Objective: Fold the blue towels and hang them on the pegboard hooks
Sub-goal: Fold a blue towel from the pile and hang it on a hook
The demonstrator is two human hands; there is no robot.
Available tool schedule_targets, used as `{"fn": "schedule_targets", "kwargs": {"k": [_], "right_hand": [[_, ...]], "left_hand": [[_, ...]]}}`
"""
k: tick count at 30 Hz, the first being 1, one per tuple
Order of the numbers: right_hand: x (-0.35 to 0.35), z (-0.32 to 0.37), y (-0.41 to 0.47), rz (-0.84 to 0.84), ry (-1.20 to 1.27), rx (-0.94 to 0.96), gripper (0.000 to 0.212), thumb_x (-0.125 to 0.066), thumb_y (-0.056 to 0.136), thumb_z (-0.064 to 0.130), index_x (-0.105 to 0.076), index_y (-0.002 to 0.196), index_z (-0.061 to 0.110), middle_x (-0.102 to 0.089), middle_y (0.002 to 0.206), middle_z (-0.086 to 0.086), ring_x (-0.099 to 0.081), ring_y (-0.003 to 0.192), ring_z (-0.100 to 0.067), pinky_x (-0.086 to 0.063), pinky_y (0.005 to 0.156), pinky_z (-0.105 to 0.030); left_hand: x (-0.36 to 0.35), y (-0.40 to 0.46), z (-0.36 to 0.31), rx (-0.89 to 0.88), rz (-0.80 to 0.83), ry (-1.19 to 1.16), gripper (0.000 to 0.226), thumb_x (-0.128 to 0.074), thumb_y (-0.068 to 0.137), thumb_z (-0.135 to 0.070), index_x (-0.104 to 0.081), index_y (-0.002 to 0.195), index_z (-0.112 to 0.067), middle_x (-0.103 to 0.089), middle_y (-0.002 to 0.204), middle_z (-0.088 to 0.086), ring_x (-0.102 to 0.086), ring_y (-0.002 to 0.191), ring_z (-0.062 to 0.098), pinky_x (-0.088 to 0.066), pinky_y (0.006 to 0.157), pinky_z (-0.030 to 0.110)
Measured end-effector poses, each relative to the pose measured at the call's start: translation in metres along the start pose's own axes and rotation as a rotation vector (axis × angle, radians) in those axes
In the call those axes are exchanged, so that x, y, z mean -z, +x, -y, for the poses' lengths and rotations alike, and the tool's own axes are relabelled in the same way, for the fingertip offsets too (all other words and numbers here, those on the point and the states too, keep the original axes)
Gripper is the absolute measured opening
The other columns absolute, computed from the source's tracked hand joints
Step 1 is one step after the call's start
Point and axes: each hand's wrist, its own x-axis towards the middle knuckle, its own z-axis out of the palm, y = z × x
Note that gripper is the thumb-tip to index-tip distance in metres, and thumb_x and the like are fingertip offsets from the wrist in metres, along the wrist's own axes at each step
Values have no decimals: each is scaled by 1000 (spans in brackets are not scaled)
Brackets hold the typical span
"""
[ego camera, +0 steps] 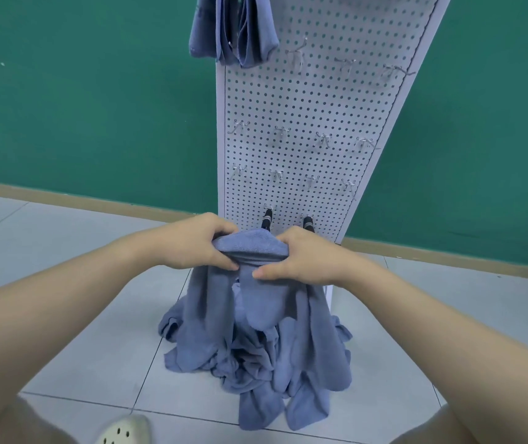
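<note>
**A:** What do you have in the grip?

**B:** Both hands hold one blue towel (249,248). My left hand (192,241) pinches its top edge on one side, my right hand (301,261) pinches the other, thumbs close together, so the fold line stays bunched between them. I judge I'm holding it high to let the rest hang straight for folding.

**A:** Where does the cloth go below?

**B:** It drapes down onto the pile of blue towels (256,363) on the floor (64,315), at the foot of the pegboard (304,107).

**A:** Anything hung yet?

**B:** One folded towel (233,30) hangs top left. The bare hooks (280,131) sit in rows lower down.

**A:** Obstacles?

**B:** The heap could snag the hanging end; a shoe (125,431) stands near it.
</note>
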Motion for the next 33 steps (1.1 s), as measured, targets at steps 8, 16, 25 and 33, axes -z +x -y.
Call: {"fn": "schedule_targets", "kwargs": {"k": [8,16,25,33], "right_hand": [[-3,-1,5,-193,132,10,16,-70,97,27,-75,103,13,-76,93,-1,-70,88,-20,-57,86,-34],[-1,3,4,-436,431,-54,11,-67,99,20,-74,102,13,-78,100,-10,-73,100,-27,-58,93,-46],[-3,4,8,-503,482,-89,14,-66,99,22,-73,93,12,-75,97,-20,-72,95,-38,-58,89,-54],[-2,2,7,-502,480,-90,12,-66,99,22,-74,97,12,-74,101,-21,-73,92,-34,-57,92,-56]], "left_hand": [[-13,6,2,197,-376,36,47,-87,75,-51,-57,87,-16,-65,84,-5,-58,72,18,-43,62,32],[-30,7,3,470,121,-204,79,-29,101,-72,-78,89,-12,-80,83,-2,-73,74,19,-54,71,28],[-30,11,-8,356,-52,-631,43,-51,105,-47,-74,116,-12,-77,114,10,-70,94,22,-54,89,33],[-25,13,-1,210,-156,-751,16,-67,99,-19,-77,101,-6,-75,99,8,-63,89,19,-51,87,30]]}}
